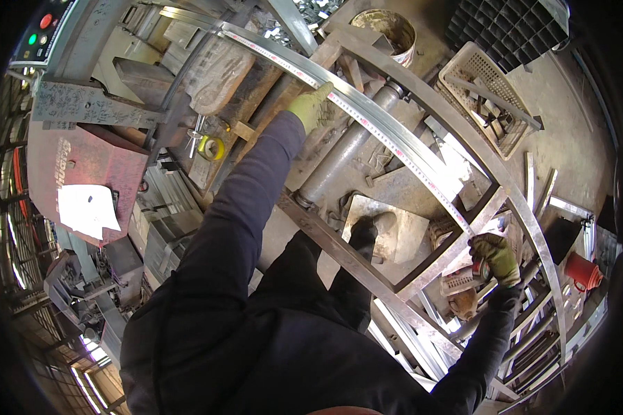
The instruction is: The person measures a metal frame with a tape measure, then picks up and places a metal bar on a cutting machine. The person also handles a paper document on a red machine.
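A tape measure's long pale blade [400, 153] is stretched in the head view along a shiny metal bar [389, 126], which runs from upper left toward the right. My left hand [311, 108], in a yellow-green glove, reaches far forward. Its fingers are closed at the near edge of the bar, beside the blade; the fingertips are partly hidden. At the blade's right end, my gloved right hand [495, 259] is wrapped round the tape measure case [481, 269], mostly covered by the fingers. The blade's far end lies near the bar's upper-left end.
A steel frame [349, 257] with rails and rollers surrounds the work. At left stand a red machine housing [83, 162] with white paper and a panel with buttons [43, 31]. A beige basket [457, 66] of scraps, a bucket [387, 28] and a red container [583, 271] stand beyond.
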A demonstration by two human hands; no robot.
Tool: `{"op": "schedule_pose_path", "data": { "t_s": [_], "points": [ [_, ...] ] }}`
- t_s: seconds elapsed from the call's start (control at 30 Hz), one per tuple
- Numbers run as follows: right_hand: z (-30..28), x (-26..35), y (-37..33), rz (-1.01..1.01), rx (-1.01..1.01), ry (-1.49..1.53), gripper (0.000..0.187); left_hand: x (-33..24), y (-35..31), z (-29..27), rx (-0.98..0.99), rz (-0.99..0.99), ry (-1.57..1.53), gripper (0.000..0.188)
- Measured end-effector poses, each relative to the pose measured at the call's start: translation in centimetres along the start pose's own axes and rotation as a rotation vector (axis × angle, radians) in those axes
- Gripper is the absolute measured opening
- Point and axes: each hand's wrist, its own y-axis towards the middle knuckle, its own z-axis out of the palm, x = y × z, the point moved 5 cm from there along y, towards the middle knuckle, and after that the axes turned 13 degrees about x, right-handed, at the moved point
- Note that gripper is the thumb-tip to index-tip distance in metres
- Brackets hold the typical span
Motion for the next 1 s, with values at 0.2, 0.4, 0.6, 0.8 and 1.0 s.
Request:
{"op": "schedule_pose_path", "data": {
  "t_s": [0.2,0.4,0.6,0.8,1.0],
  "points": [
    [-1.4,0.3,3.1,-0.077,0.027,0.000,0.026,0.2,0.0,-0.1,-0.027,-0.059,0.082,0.047],
    [-1.9,0.2,3.6,-0.074,0.020,-0.053,0.028,0.4,0.1,0.3,0.006,-0.063,0.118,0.042],
    [-3.1,0.6,4.2,-0.009,-0.058,-0.394,0.025,0.3,-0.4,0.5,-0.048,-0.049,0.273,0.051],
    [-2.2,3.2,4.9,-0.451,-0.051,-1.472,0.030,-0.9,-1.5,2.0,-0.063,-0.017,0.678,0.054],
    [-3.0,2.0,5.4,-0.020,-0.094,-0.396,0.034,-1.2,-3.6,6.6,-0.066,0.429,1.216,0.035]
  ]
}}
